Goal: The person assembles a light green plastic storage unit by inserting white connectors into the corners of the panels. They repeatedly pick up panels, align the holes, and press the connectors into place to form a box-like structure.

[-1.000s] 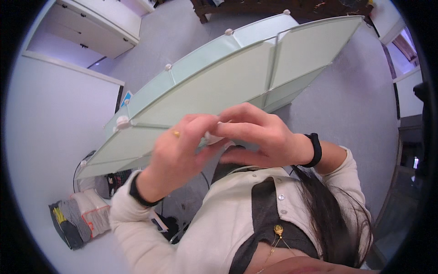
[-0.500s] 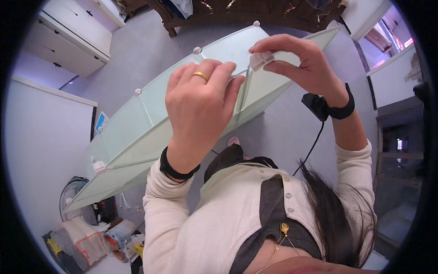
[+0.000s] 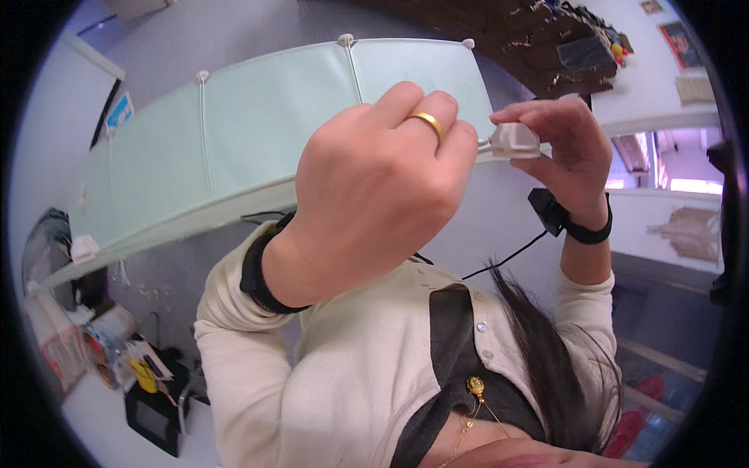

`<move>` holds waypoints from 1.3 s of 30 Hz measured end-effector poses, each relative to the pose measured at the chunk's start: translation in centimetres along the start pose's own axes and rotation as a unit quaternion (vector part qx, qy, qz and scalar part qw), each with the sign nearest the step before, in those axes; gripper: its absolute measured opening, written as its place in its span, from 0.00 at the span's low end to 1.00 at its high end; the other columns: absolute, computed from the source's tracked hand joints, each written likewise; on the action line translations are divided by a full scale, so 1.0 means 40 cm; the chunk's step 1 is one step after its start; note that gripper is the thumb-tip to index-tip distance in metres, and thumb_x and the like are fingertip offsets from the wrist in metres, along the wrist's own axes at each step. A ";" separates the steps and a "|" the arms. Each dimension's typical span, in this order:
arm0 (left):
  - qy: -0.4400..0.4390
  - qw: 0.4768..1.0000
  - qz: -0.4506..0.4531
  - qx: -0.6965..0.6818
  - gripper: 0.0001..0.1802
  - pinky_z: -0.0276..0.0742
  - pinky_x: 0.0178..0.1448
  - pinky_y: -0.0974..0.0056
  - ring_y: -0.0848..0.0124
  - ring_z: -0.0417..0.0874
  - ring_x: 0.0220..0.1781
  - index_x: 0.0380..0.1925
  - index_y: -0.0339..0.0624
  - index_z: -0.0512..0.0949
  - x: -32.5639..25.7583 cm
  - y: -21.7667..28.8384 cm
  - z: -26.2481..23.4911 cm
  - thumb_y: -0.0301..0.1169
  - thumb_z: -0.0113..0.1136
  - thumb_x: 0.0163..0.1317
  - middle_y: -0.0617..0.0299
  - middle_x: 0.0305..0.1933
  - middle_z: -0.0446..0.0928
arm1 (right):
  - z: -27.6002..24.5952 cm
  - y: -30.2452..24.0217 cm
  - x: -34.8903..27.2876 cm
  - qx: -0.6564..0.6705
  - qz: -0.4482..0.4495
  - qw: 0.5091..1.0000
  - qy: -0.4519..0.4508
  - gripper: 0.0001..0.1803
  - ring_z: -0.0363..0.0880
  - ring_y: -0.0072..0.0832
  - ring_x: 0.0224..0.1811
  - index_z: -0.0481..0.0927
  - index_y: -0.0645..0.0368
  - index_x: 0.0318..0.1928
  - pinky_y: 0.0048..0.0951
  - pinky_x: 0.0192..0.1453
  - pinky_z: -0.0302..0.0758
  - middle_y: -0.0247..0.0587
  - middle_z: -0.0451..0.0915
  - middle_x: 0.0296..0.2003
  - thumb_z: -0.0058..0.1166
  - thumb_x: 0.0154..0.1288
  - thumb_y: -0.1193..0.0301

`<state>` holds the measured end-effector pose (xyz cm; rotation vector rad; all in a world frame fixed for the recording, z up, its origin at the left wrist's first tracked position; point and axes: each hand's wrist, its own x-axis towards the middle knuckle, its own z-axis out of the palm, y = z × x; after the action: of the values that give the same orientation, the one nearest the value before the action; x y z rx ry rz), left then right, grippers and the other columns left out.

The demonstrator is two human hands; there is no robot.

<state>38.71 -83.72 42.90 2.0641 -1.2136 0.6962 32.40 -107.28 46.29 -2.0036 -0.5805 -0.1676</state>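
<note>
Pale green translucent panels (image 3: 265, 117) with thin rod edges join into a long shelf frame slanting across the view. White plastic corner connectors (image 3: 203, 76) mark its joints. My left hand (image 3: 382, 187), wearing a gold ring, is closed at the panels' near right edge; its fingertips are mostly hidden behind the hand. Between the thumb and fingers of my right hand (image 3: 573, 144) is a loose-looking white plastic connector (image 3: 515, 142). Its left side meets short rod ends (image 3: 484, 146) beside my left fingers. How deep the rods sit in it, I cannot tell.
Beyond the frame stands a dark carved wooden bench (image 3: 515, 39). At the lower left lie packages and a yellow-handled item (image 3: 143, 376) near a black object (image 3: 156, 417). A black cable (image 3: 507, 256) hangs from the device at my right wrist.
The panel frame has swung and looks closer to level. My right hand has moved right and lower with the connector, which now meets the rod ends. My left hand appears larger and nearer.
</note>
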 end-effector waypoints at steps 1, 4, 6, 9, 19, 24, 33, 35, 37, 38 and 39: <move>0.004 1.000 -0.004 -0.006 0.09 0.73 0.30 0.66 0.69 0.77 0.30 0.30 0.46 0.81 -0.002 0.000 0.001 0.28 0.70 0.46 0.67 0.28 0.75 | -0.004 0.002 0.002 -0.003 0.019 1.000 -0.001 0.20 0.83 0.35 0.54 0.72 0.65 0.52 0.33 0.56 0.82 0.52 0.82 0.49 0.62 0.60 0.86; 0.025 1.000 0.012 0.014 0.10 0.73 0.29 0.66 0.70 0.76 0.31 0.29 0.45 0.81 -0.005 0.001 0.008 0.28 0.67 0.43 0.68 0.29 0.74 | -0.009 0.007 0.003 0.022 0.025 0.999 0.008 0.21 0.83 0.37 0.55 0.72 0.65 0.52 0.33 0.57 0.82 0.53 0.82 0.50 0.61 0.59 0.87; 0.025 0.999 0.015 0.014 0.11 0.73 0.29 0.66 0.70 0.76 0.31 0.29 0.44 0.80 -0.011 -0.004 0.004 0.29 0.65 0.40 0.67 0.29 0.74 | -0.010 0.007 0.000 0.011 0.034 0.999 0.016 0.22 0.83 0.38 0.55 0.73 0.67 0.54 0.33 0.57 0.82 0.54 0.82 0.51 0.61 0.60 0.87; 0.026 0.999 0.022 0.000 0.13 0.73 0.29 0.67 0.69 0.76 0.31 0.29 0.42 0.80 -0.018 -0.009 0.002 0.29 0.62 0.38 0.66 0.30 0.73 | -0.007 -0.002 -0.003 -0.061 0.043 0.997 0.011 0.24 0.83 0.38 0.54 0.74 0.69 0.58 0.32 0.56 0.83 0.55 0.83 0.50 0.62 0.59 0.86; 0.036 0.999 0.032 -0.004 0.14 0.73 0.31 0.66 0.67 0.75 0.30 0.28 0.40 0.79 -0.026 -0.018 0.009 0.28 0.61 0.36 0.64 0.29 0.72 | 0.009 -0.043 0.009 -0.284 -0.007 0.959 -0.016 0.25 0.86 0.33 0.47 0.80 0.68 0.56 0.29 0.48 0.84 0.51 0.85 0.46 0.67 0.56 0.82; 0.054 0.998 0.034 -0.021 0.14 0.73 0.30 0.65 0.66 0.76 0.30 0.30 0.38 0.80 -0.018 -0.011 0.016 0.25 0.64 0.36 0.63 0.29 0.74 | 0.005 -0.036 0.002 -0.299 -0.033 0.954 0.003 0.24 0.87 0.34 0.45 0.81 0.67 0.55 0.29 0.46 0.84 0.51 0.85 0.47 0.67 0.55 0.83; 0.059 0.997 0.021 -0.036 0.14 0.73 0.30 0.63 0.64 0.78 0.30 0.31 0.37 0.81 -0.011 0.009 0.016 0.20 0.69 0.40 0.60 0.29 0.77 | -0.005 -0.059 0.034 -0.334 -0.083 0.937 -0.059 0.24 0.87 0.37 0.43 0.80 0.69 0.55 0.30 0.46 0.83 0.52 0.85 0.45 0.65 0.55 0.84; 0.057 0.997 0.019 -0.041 0.13 0.73 0.30 0.63 0.63 0.78 0.30 0.31 0.37 0.81 -0.008 0.012 0.017 0.19 0.70 0.41 0.59 0.29 0.77 | -0.008 -0.072 0.037 -0.369 -0.083 0.922 -0.085 0.24 0.87 0.38 0.42 0.80 0.69 0.55 0.31 0.45 0.83 0.52 0.85 0.46 0.65 0.55 0.83; 0.062 0.997 0.023 -0.048 0.13 0.73 0.30 0.63 0.63 0.78 0.30 0.32 0.37 0.81 -0.003 0.016 0.016 0.19 0.70 0.43 0.59 0.29 0.77 | -0.007 -0.080 0.030 -0.398 -0.075 0.909 -0.102 0.23 0.87 0.40 0.41 0.80 0.67 0.54 0.31 0.42 0.82 0.51 0.85 0.45 0.64 0.54 0.82; 0.048 0.998 0.020 -0.046 0.12 0.73 0.31 0.63 0.62 0.77 0.29 0.32 0.37 0.81 0.000 0.017 0.014 0.19 0.70 0.44 0.59 0.30 0.78 | -0.009 -0.079 0.027 -0.407 -0.073 0.904 -0.109 0.24 0.86 0.42 0.39 0.80 0.65 0.54 0.32 0.39 0.82 0.52 0.84 0.44 0.64 0.55 0.82; 0.041 0.998 0.018 -0.048 0.12 0.73 0.31 0.62 0.62 0.77 0.30 0.32 0.37 0.81 0.004 0.018 0.013 0.19 0.70 0.45 0.59 0.30 0.78 | -0.005 -0.075 0.020 -0.409 -0.088 0.903 -0.097 0.24 0.86 0.43 0.38 0.80 0.65 0.55 0.32 0.39 0.82 0.52 0.84 0.44 0.64 0.55 0.82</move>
<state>38.22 -84.46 42.85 1.9215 -1.2166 0.7180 31.74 -106.05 49.07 -2.8025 -0.9265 -0.3718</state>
